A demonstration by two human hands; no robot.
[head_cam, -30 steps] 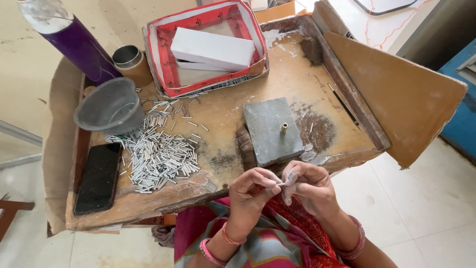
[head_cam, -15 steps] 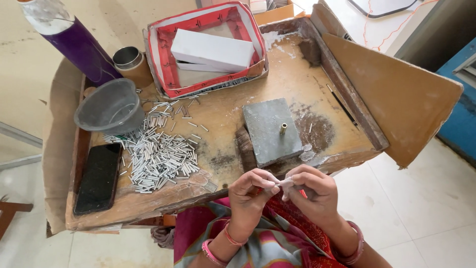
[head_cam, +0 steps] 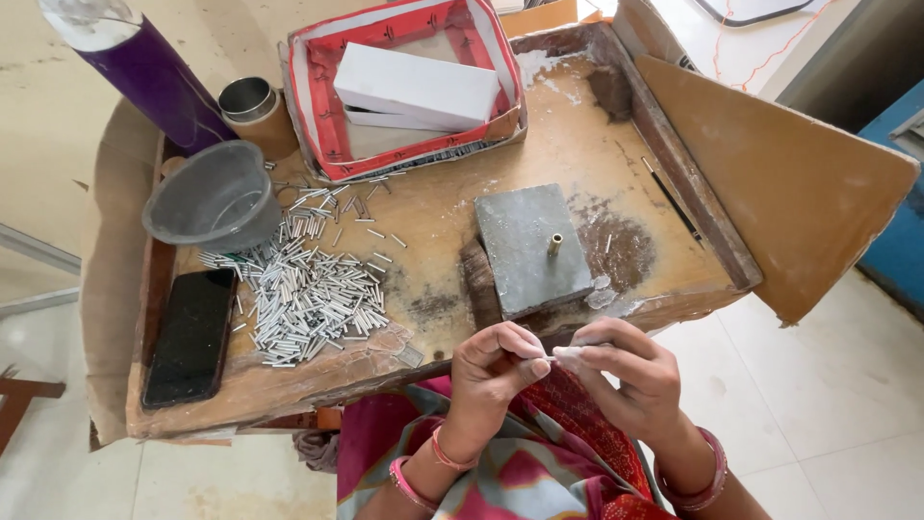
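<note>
My left hand (head_cam: 493,367) and my right hand (head_cam: 630,371) meet just below the front edge of the wooden work table (head_cam: 433,217). Between their fingertips they pinch a small thin silvery tube (head_cam: 556,357); both hands grip it. Right above them on the table sits a grey stone block (head_cam: 531,248) with a short brass pin (head_cam: 554,245) standing upright in it. A heap of several small metal tubes (head_cam: 313,294) lies to the left of the block.
A black phone (head_cam: 191,334) lies at the table's left front. Behind it stand a grey plastic bowl (head_cam: 214,197), a small tin (head_cam: 252,111) and a purple bottle (head_cam: 144,72). A red-rimmed tray (head_cam: 318,144) holds white boxes (head_cam: 416,89). A cardboard flap (head_cam: 784,193) stands right.
My hands have slid slightly down and closer together on the small tube. Nothing on the table has moved.
</note>
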